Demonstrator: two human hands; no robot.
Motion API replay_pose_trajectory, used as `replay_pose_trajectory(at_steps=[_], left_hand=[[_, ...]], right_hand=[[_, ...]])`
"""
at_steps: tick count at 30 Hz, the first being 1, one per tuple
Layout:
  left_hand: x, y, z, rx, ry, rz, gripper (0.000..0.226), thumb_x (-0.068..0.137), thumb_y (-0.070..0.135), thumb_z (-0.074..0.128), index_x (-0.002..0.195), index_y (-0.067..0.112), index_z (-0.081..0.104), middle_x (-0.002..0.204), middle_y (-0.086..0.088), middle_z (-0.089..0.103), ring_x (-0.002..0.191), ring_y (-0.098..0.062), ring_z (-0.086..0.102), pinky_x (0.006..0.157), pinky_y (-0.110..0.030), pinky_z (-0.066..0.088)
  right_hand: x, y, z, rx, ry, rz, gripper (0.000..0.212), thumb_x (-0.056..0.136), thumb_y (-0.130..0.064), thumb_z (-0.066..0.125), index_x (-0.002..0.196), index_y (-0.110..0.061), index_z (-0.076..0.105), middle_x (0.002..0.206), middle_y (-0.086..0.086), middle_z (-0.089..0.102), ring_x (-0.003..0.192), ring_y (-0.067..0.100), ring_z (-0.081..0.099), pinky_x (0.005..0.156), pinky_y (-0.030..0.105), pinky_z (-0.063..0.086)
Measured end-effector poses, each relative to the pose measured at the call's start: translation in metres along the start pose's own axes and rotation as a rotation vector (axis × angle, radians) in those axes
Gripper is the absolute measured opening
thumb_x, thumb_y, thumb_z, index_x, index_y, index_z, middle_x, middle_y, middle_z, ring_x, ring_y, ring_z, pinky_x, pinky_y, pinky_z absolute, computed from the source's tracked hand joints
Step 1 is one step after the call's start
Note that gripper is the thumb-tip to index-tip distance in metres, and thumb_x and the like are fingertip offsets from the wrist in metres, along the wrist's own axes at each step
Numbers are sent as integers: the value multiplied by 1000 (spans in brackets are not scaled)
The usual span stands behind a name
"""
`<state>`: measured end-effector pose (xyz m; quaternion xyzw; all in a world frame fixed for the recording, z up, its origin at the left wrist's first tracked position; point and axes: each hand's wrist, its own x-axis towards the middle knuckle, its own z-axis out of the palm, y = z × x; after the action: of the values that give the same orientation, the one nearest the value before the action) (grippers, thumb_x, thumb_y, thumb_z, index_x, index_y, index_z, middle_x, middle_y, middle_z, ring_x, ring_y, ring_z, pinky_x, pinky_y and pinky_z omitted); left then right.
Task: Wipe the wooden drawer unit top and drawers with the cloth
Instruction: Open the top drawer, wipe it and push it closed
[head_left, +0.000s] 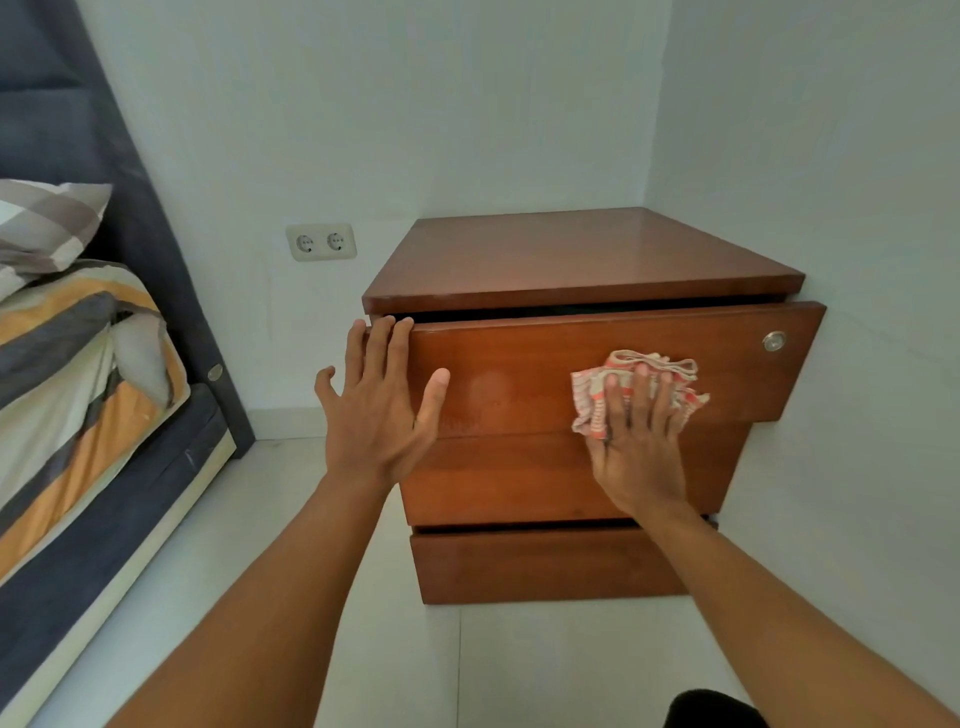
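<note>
Head camera, nearest first: left hand spread flat, fingertips at the top left edge of the slightly open top drawer. Right hand - fingers straight - presses the striped cloth against that drawer's front. Beyond, the drawer unit stands in the corner, right of a wall socket.

light: soft, even, dimmish | glare: faint sheen on drawer unit top | edges: wide-angle bowing

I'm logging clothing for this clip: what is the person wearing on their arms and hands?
Nothing shows. The left hand and right hand have no gloves, rings or watch in view. The left forearm and right forearm are sleeveless down to the frame edge.
</note>
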<state>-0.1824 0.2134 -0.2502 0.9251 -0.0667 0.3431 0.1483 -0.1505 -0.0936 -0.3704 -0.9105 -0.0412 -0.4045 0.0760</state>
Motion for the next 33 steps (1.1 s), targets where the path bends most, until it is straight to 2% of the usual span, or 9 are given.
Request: replay_pose_trajectory(at_steps=[4,10,13,17,19,21,25,29,33], left_hand=[[0,1,2,2,1,-1,77,97,70,19,159,25,23,169,0,20,158,-23,7,118,-68,19],[0,4,4,16,12,-15,78,97,70,22,159,24,23,169,0,20,158,-24,7,118,-69,20],[0,4,5,19,11,-14,78,97,71,23,159,24,23,169,0,19,158,-24,6,118,-69,19],[-1,2,5,44,3,-18,80,96,73,20,160,24,21,170,0,17,159,-24,5,118,-68,18],[-2,3,6,42,5,-20,81,96,73,19,160,24,21,170,0,17,159,-24,4,118,-68,18],[-2,4,5,41,6,-20,81,96,73,19,160,24,20,170,0,17,159,-23,3,118,-68,17],[-1,3,4,39,-5,-13,80,96,72,20,160,24,21,170,0,18,159,-23,5,117,-69,18],[-1,4,3,29,-6,-15,80,96,72,19,159,23,24,169,-1,20,158,-24,8,117,-70,19],[0,2,4,28,-9,-12,79,96,72,23,159,23,25,169,-1,20,158,-25,9,117,-70,18]], right_hand=[[-5,51,-11,2,-17,42,82,99,-51,31,162,-22,-12,169,16,-16,153,52,-1,118,71,13],[-9,106,-27,-36,12,175,83,102,-43,37,162,-12,-10,167,30,-1,152,56,2,123,67,10],[-8,108,-37,-10,51,174,72,104,-27,37,164,-13,0,168,25,3,154,51,3,124,63,14],[1,74,-58,205,219,366,67,102,2,42,162,-11,16,170,16,10,157,39,7,129,46,13],[17,48,-71,267,325,344,65,102,2,38,162,-11,19,170,15,12,158,37,7,128,33,5],[42,22,-85,248,334,202,65,102,0,39,163,-14,20,171,12,11,158,34,5,128,37,8],[74,14,-99,95,92,-61,61,101,-13,42,160,-21,29,168,4,23,157,30,14,127,51,19],[75,49,-109,-26,80,8,50,99,-27,38,147,-14,44,150,13,45,143,36,36,122,52,26],[77,85,-117,-72,98,118,46,99,-30,37,138,-9,49,144,15,49,138,40,39,121,51,26]])
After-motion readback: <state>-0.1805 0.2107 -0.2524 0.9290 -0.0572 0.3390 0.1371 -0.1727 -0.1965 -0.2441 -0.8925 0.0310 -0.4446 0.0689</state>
